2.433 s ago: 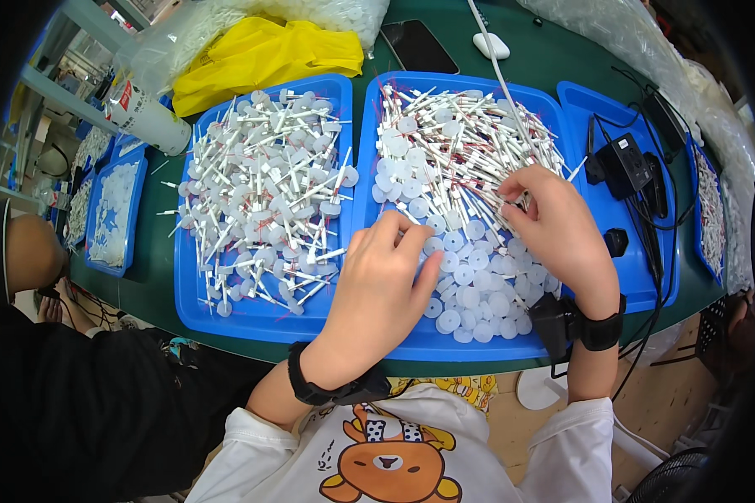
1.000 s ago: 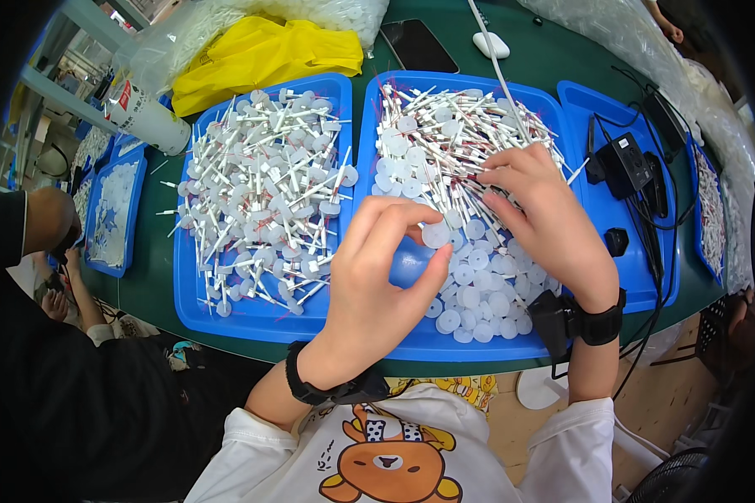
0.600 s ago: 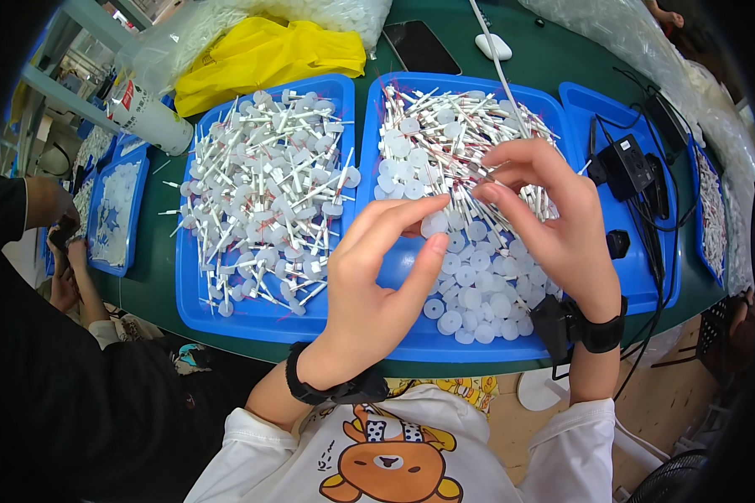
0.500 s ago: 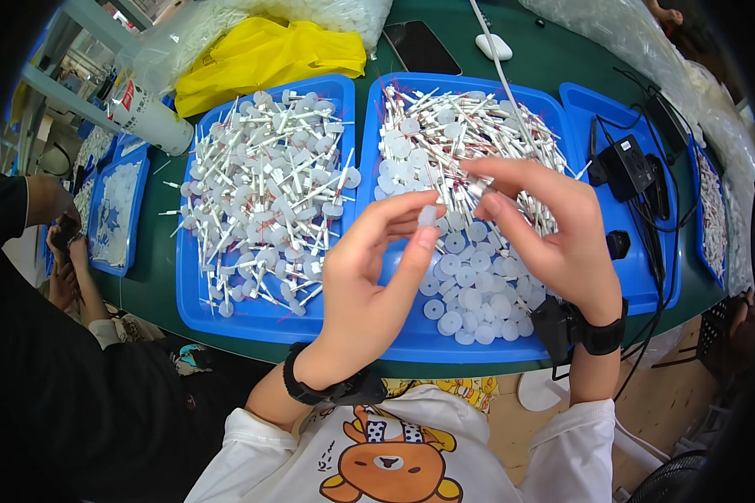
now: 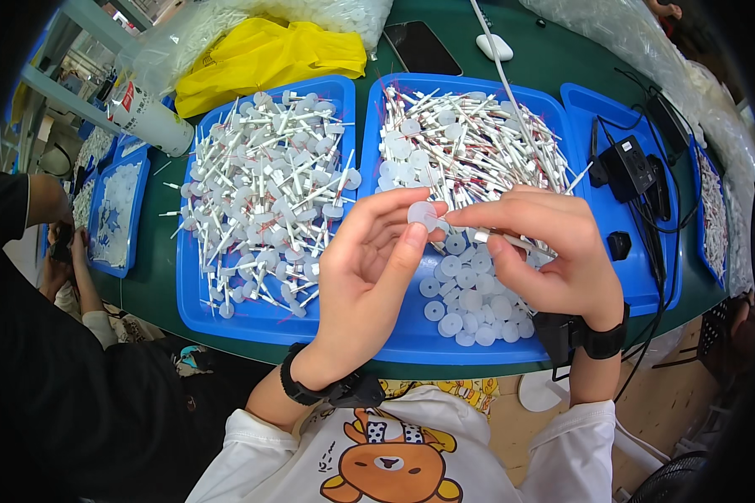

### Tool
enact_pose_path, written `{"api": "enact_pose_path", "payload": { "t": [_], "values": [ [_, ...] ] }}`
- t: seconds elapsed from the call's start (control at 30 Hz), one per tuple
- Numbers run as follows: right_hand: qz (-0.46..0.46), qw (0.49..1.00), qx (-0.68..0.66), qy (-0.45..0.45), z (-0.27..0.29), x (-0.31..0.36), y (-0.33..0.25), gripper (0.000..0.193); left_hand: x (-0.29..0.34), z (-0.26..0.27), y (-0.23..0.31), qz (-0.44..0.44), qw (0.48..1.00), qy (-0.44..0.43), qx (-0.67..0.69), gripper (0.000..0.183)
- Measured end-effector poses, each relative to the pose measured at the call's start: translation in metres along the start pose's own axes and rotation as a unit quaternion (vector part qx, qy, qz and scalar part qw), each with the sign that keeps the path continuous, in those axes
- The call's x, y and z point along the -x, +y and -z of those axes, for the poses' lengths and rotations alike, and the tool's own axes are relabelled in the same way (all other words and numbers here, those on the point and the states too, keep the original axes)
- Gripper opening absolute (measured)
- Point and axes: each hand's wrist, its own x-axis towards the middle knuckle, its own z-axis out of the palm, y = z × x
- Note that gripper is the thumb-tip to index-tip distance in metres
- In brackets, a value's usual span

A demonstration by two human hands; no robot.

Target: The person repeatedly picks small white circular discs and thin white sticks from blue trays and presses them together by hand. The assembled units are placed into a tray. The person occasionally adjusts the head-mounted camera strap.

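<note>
Green bench (image 5: 554, 63): spans the frame's middle, carrying every tray at a height that seems chosen for seated reach.
Central blue tray (image 5: 407, 306): right of centre, directly beneath the work, likely so anything dropped lands inside.
Left blue tray (image 5: 197, 302): beside it at centre left, heaped with disc-bearing sticks (image 5: 268, 193), presumably kept apart from loose parts.
Loose sticks (image 5: 478, 142): fill the central tray's upper part.
Loose discs (image 5: 478, 293): gather at its lower part, probably for quick picking.
Left hand (image 5: 365, 260): cupped, thumb and fingers pinching one disc (image 5: 422, 215) near its edge, apparently leaving its middle bare.
Right hand (image 5: 558, 247): narrowed around one white stick (image 5: 512, 241), forefinger stretched toward the disc, perhaps to guide the wire.
Pinched disc: frame centre, face toward the camera; whether the red wire (image 5: 432, 215) passes through it, I cannot tell.
</note>
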Motion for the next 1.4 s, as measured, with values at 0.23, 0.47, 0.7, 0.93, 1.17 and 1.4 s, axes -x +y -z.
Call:
{"api": "enact_pose_path", "payload": {
  "t": [0.23, 0.47, 0.7, 0.93, 1.17, 1.4],
  "values": [
    [0.031, 0.999, 0.016, -0.015, 0.0017, -0.0021, 0.0019, 0.034, 0.0, -0.0002, -0.0004, 0.005, 1.0, 0.007, 0.002, 0.032],
    [0.012, 0.999, 0.03, 0.029, -0.0032, -0.0021, 0.0035, 0.035, 0.0001, 0.0009, -0.0041, 0.001, 1.0, -0.01, 0.008, 0.032],
    [0.008, 0.996, 0.08, 0.033, -0.0001, -0.0019, 0.0023, 0.029, 0.0001, 0.0034, -0.0085, -0.038, 0.995, -0.021, -0.088, 0.032],
    [0.034, 0.998, 0.06, 0.013, -0.0001, -0.0028, 0.0027, 0.033, 0.0007, 0.0022, -0.0072, 0.005, 0.999, 0.007, -0.035, 0.026],
    [0.047, 0.993, 0.108, 0.025, 0.0002, -0.0026, 0.0013, 0.035, 0.0016, 0.0011, -0.0029, 0.02, 1.0, -0.002, -0.018, 0.026],
    [0.052, 0.994, 0.092, 0.019, 0.0008, -0.0021, 0.0008, 0.044, 0.0007, 0.0026, -0.0071, 0.007, 0.999, 0.004, -0.052, 0.025]
  ]
}}
